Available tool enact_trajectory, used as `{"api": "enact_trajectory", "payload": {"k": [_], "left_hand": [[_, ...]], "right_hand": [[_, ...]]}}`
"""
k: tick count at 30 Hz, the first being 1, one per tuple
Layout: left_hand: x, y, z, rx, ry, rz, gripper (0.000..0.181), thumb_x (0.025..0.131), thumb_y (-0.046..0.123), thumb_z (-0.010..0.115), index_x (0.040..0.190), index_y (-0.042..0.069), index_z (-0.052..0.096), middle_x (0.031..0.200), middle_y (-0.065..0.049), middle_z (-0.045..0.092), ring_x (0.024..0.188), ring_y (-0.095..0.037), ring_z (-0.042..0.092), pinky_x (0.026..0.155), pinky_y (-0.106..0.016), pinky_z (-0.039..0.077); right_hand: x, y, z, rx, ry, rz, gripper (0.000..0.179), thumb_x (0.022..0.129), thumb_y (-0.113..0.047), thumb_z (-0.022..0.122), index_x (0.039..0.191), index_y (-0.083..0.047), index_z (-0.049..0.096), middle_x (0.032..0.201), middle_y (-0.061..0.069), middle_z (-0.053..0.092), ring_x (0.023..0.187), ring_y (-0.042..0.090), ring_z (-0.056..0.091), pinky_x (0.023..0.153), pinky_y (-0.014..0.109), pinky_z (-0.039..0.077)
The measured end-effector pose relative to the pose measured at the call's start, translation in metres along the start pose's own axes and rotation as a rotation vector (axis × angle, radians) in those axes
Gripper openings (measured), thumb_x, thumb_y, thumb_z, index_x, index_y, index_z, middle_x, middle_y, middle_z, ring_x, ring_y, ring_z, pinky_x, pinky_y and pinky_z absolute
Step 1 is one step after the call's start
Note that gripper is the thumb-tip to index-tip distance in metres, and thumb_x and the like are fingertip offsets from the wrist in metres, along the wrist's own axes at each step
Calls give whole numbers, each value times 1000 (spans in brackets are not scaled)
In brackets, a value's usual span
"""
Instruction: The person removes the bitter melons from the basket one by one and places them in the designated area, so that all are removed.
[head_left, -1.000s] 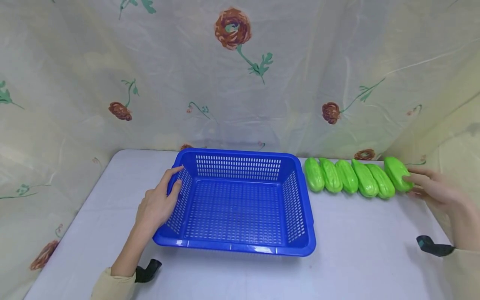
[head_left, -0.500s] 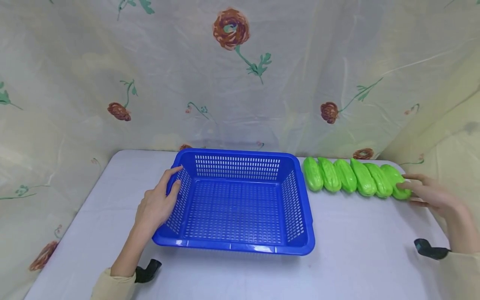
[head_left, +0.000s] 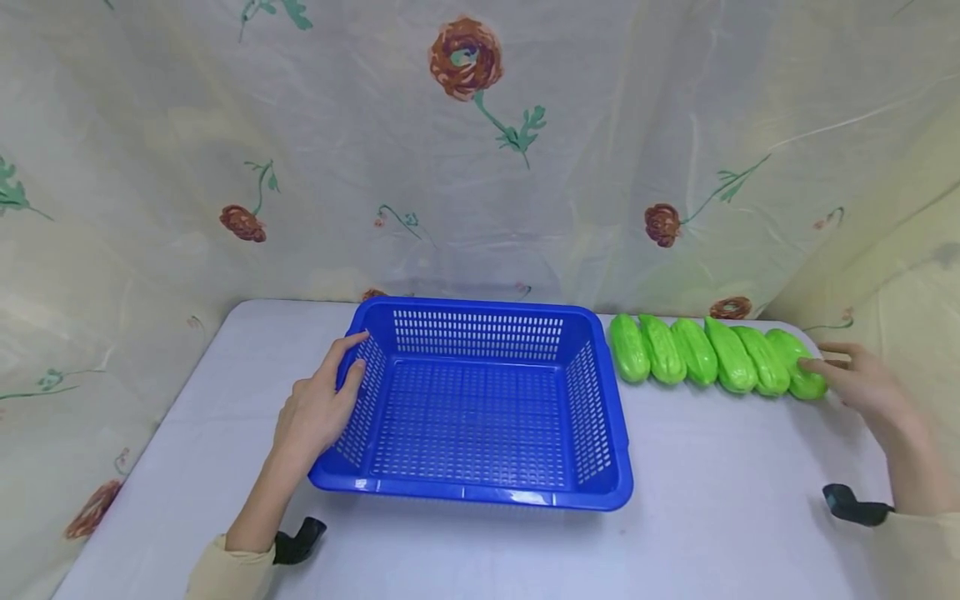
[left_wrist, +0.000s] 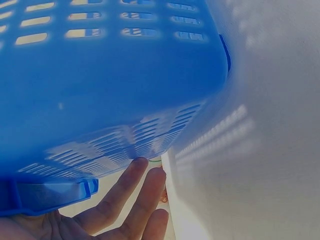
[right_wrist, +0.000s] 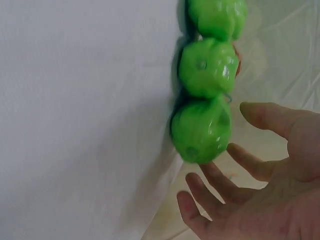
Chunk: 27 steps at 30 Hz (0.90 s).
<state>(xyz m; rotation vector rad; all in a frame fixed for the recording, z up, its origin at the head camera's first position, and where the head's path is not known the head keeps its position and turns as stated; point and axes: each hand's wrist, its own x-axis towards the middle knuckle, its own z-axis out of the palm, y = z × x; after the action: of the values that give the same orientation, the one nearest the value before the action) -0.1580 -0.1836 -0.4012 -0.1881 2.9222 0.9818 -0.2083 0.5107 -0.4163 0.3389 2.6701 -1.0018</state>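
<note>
My left hand (head_left: 315,408) holds the left rim of a blue plastic basket (head_left: 468,493), thumb over the inner side. In the left wrist view, the fingers (left_wrist: 145,205) lie outside its slotted wall. At the table's back right lies a row of several glossy green cucumber-like vegetables (head_left: 696,352), side by side. My right hand (head_left: 862,379) is beside the rightmost vegetable (head_left: 804,379). In the right wrist view, its thumb stands apart and its fingers (right_wrist: 220,182) are spread around that vegetable's end, close to or lightly touching it.
A white cloth covers the table (head_left: 720,508). Behind and beside it hangs a pale curtain (head_left: 570,167) with flower prints. The basket's right side stands close to the leftmost vegetable (head_left: 628,350). Black wrist mounts (head_left: 300,542) show at both sleeves.
The rightmost vegetable has moved left and down against the row, and my right hand's fingers have loosened from it. My left hand and the basket have stayed put.
</note>
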Motion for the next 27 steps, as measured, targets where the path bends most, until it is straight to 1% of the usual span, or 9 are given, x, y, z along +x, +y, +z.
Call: {"api": "enact_trajectory", "payload": {"k": [4, 7, 10, 11, 14, 17, 20, 23, 27], "left_hand": [[1, 0, 0, -4, 1, 4, 53, 116, 43, 40, 168, 37, 34, 113, -29, 72, 58, -26, 57, 48, -30, 38], [2, -1, 1, -7, 3, 7, 53, 115, 43, 41, 168, 37, 34, 106, -27, 72, 57, -25, 56, 48, -30, 38], [3, -2, 1, -13, 3, 8, 53, 115, 44, 40, 167, 37, 34, 104, -27, 71, 56, -25, 55, 48, -30, 37], [3, -3, 1, -17, 1, 7, 53, 115, 44, 40, 167, 37, 34, 106, -27, 71, 57, -25, 55, 49, -30, 37], [4, -4, 1, -40, -4, 6, 52, 116, 43, 40, 167, 36, 35, 129, -31, 70, 66, -29, 61, 52, -31, 41], [4, -6, 1, -65, -13, 12, 52, 116, 42, 40, 167, 35, 35, 152, -30, 59, 84, -39, 70, 60, -39, 53], [5, -8, 1, -100, -40, 23, 53, 116, 42, 40, 168, 35, 33, 163, -28, 49, 113, -56, 70, 81, -61, 61], [7, -12, 0, -164, -84, 27, 55, 116, 45, 38, 169, 35, 29, 172, -23, 37, 141, -62, 52, 104, -79, 48], [8, -16, -5, -236, -126, 10, 57, 115, 51, 37, 170, 37, 27, 178, -18, 28, 156, -59, 35, 116, -81, 35]], "right_hand": [[-4, -12, 16, -146, 169, -120, 78, 113, -42, 46, 160, 17, 24, 152, 55, 31, 135, 75, 34, 101, 81, 37], [-8, -29, 33, -226, 265, -200, 73, 113, -40, 50, 155, 17, 33, 149, 53, 37, 132, 73, 37, 100, 81, 35], [-13, -52, 55, -251, 327, -262, 69, 111, -40, 55, 153, 12, 40, 148, 49, 41, 133, 71, 39, 98, 84, 34], [-15, -59, 62, -246, 333, -279, 68, 110, -40, 56, 154, 9, 41, 149, 47, 41, 134, 71, 38, 97, 86, 32], [-20, -79, 83, -244, 350, -330, 67, 108, -43, 61, 154, 3, 45, 151, 44, 43, 136, 70, 39, 92, 93, 28], [-27, -95, 100, -256, 325, -363, 70, 107, -49, 61, 156, -1, 45, 155, 43, 40, 137, 74, 35, 90, 96, 24], [-36, -107, 113, -291, 305, -387, 73, 107, -55, 59, 157, -4, 46, 159, 41, 37, 139, 76, 31, 94, 95, 22], [-45, -118, 124, -335, 300, -397, 75, 106, -61, 56, 160, -10, 45, 165, 36, 34, 144, 74, 27, 99, 95, 18], [-57, -130, 131, -416, 324, -410, 79, 104, -68, 54, 165, -19, 40, 170, 30, 31, 152, 68, 23, 105, 97, 11]]}}
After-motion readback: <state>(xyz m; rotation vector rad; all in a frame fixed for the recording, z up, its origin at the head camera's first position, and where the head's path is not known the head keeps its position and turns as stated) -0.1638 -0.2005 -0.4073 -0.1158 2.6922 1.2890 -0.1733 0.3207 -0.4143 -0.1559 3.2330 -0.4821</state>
